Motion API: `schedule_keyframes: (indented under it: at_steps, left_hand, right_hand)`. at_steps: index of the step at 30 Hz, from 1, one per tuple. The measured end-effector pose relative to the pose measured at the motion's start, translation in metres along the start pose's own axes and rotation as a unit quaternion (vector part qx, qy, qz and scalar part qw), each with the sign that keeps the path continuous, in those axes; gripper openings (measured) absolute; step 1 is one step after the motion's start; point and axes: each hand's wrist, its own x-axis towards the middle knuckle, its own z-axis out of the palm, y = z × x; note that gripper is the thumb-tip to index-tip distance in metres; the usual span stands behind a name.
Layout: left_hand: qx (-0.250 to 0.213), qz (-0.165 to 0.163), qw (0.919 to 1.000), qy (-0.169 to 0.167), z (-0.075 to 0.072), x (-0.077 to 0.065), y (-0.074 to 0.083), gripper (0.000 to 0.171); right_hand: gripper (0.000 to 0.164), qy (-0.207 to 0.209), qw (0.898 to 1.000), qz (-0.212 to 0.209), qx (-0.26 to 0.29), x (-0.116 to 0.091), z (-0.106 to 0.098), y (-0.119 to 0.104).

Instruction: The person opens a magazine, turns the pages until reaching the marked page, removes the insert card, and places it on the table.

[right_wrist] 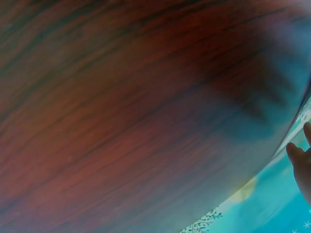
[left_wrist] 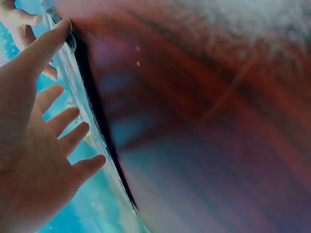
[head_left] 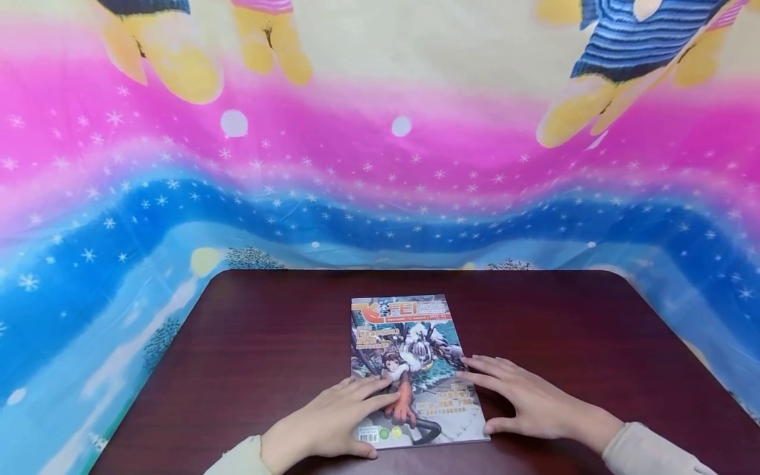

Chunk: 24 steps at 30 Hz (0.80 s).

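Observation:
A magazine [head_left: 430, 376] with an illustrated cover and an orange title lies flat on the dark wooden table, its top edge toward the back. Over its lower left part rests my left hand [head_left: 332, 419], fingers spread on the cover and thumb by the bottom edge. My right hand [head_left: 534, 404] is at the opposite side, with fingertips along the right edge and thumb near the lower right corner. The left wrist view shows the left hand [left_wrist: 46, 145] with its fingers apart. Only a few fingers of the right hand [right_wrist: 302, 165] show in the right wrist view.
The reddish-brown table [head_left: 261, 330] has rounded back corners. Behind it and along its sides hangs a colourful cloth [head_left: 356, 158] with snowflakes and cartoon figures in pink, blue and yellow. Light sleeves [head_left: 647, 452] cover the forearms.

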Motion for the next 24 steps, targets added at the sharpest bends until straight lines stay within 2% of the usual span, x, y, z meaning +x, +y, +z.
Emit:
schedule_keyframes:
  at_steps: [5,13,17,20,24]
  left_hand:
    - [-0.006,-0.003,1.0,-0.004,-0.001,0.0,0.0,0.08]
    - [-0.018,-0.023,0.9995,-0.011,-0.001,0.0,-0.002,0.079]
    - [-0.026,-0.028,0.9993,-0.002,-0.001,0.002,0.0,0.076]
    - [-0.026,-0.022,0.9994,0.011,0.0,0.004,0.002,0.07]
    - [-0.024,0.006,0.999,0.037,0.001,0.008,0.005,0.062]
  right_hand:
    - [0.078,-0.024,1.0,0.009,0.01,0.0,0.004,-0.002]
    - [0.074,-0.03,0.999,-0.008,0.018,0.006,0.007,0.001]
    - [0.069,-0.023,1.0,-0.014,0.012,0.008,0.007,0.001]
    - [0.068,-0.019,1.0,-0.012,0.011,0.009,0.006,0.002]
    - [0.065,-0.022,1.0,-0.006,0.013,0.01,0.004,0.001]
